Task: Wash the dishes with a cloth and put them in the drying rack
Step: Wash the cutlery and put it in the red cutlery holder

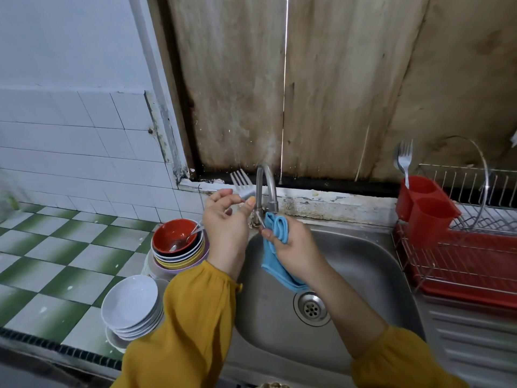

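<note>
My left hand [225,219] pinches a silver fork [242,182] near its neck, tines pointing up and away, just left of the tap [265,189]. My right hand [291,245] grips a blue cloth [277,259] wrapped round the fork's handle end; the cloth hangs down over the steel sink [349,270]. A stack of coloured bowls [179,247] with a red one on top holding spoons stands left of the sink. White plates [131,306] are stacked nearer me. The drying rack [470,247] with a red tray stands at the right.
A red cutlery holder [425,208] on the rack's left end holds a fork [404,163]. The sink drain [311,308] is below my right hand. Green and white tiles [56,253] cover the counter to the left. Wooden boards back the sink.
</note>
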Action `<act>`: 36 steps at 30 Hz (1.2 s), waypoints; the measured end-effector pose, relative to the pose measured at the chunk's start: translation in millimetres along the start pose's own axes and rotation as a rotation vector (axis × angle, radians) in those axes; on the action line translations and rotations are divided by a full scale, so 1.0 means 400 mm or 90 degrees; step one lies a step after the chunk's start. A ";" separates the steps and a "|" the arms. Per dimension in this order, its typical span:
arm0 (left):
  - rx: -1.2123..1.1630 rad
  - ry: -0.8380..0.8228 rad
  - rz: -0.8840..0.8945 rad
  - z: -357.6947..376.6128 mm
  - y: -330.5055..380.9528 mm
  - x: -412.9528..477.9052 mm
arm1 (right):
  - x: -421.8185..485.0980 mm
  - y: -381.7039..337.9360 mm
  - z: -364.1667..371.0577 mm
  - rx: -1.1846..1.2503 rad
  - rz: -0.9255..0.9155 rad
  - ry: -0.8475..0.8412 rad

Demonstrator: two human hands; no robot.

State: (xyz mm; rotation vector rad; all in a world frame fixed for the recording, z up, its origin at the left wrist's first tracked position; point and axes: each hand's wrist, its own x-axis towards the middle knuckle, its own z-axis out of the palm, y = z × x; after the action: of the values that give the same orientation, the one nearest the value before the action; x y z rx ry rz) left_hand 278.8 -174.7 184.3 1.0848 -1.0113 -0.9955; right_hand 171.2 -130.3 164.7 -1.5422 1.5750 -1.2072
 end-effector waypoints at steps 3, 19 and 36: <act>-0.004 0.020 0.001 -0.006 -0.011 0.011 | -0.014 0.013 -0.016 -0.081 -0.007 -0.016; -0.098 -0.031 -0.057 -0.039 -0.054 0.037 | -0.057 0.124 -0.127 -0.037 0.095 0.042; -0.204 -0.594 -0.327 0.064 -0.002 -0.048 | 0.047 -0.048 -0.299 -0.173 -0.326 0.051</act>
State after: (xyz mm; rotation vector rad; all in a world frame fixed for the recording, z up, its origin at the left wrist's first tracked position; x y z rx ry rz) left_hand 249.4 -161.8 184.8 0.5875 -1.2471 -2.1154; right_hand 68.9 -125.0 232.0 -2.1922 1.4864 -1.3740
